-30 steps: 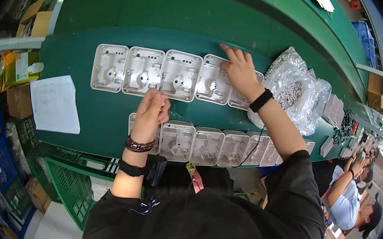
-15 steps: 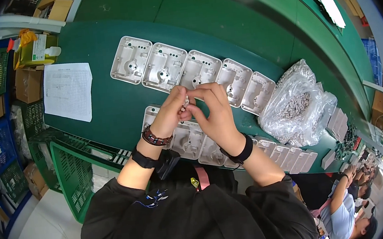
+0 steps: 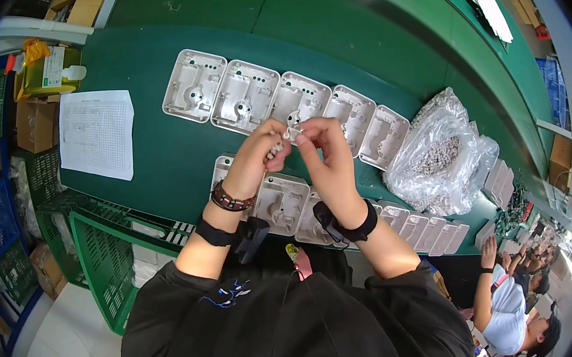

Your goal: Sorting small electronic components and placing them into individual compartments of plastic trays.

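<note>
Head view: the left hand [image 3: 259, 155] and right hand [image 3: 325, 157] meet above the green tabletop [image 3: 158, 157], fingers pinched closed on a small white part [image 3: 290, 130], held up over the row of white housings [image 3: 243, 99], seemingly for handling.

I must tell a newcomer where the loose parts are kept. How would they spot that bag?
On the green workbench, follow the far row of white plastic housings to its right end. There lies a crumpled clear plastic bag, holding a heap of small pale parts; it is the only soft, shiny thing there.
</note>
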### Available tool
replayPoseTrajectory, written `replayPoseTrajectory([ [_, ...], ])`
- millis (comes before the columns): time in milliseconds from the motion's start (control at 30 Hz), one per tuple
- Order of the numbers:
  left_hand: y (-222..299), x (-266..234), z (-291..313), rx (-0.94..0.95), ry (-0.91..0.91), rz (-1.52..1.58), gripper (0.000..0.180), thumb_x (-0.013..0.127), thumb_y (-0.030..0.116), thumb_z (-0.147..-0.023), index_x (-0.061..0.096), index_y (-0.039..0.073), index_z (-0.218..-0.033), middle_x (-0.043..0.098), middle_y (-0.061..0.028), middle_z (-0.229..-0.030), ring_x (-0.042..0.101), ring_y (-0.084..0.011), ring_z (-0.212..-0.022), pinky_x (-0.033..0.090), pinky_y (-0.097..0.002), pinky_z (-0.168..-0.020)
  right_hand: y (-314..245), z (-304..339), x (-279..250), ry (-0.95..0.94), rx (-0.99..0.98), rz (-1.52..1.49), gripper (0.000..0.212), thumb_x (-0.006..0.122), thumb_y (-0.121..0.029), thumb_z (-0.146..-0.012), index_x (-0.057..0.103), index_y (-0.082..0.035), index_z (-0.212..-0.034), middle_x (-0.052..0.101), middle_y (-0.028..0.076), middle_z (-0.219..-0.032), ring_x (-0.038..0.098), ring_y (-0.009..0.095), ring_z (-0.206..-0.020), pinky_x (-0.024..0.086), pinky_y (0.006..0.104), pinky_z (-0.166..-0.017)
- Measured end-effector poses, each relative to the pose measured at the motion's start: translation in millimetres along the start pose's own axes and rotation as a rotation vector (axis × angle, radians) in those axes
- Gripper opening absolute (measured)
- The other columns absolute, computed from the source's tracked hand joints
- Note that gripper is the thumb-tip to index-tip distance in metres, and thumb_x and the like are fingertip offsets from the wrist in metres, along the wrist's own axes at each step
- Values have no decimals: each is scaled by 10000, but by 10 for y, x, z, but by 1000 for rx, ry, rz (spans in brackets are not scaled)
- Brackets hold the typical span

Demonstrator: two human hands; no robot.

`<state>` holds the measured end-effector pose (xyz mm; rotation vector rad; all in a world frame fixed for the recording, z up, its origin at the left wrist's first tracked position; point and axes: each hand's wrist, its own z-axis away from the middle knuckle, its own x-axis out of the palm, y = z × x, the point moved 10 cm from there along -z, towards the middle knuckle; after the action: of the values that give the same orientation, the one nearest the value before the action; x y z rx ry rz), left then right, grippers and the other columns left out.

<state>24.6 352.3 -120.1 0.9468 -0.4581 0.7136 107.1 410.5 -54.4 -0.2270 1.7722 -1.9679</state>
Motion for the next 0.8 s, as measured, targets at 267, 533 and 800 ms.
replayPoseTrajectory([
  [267,223,47,38,235,29,-779,114,441,148,-865,428,35,-857,436,-20,-615,418,-97,-561,324,-259,-494,-278,-94,0,-20,-404,452,140,628,-2,-667,562,-54,-779,522,63,-840,505,225,-764,401,309,-632],
  [533,260,-305,3,258,182,-813,151,519,172,-852,453,38,-878,460,-16,-646,393,-89,-574,325,-256,-507,-44,-644,-80,-158,-560,748,126,670,-83,-587,583,-91,-679,517,20,-892,486,222,-792,377,333,-631],
  [800,385,-581,87,330,216,-784,175,561,167,-835,478,42,-926,498,4,-726,385,-71,-595,343,-214,-553,535,-945,99,-196,-633,1206,58,647,-131,-614,608,-119,-655,505,-4,-1000,455,184,-882,379,302,-710],
])
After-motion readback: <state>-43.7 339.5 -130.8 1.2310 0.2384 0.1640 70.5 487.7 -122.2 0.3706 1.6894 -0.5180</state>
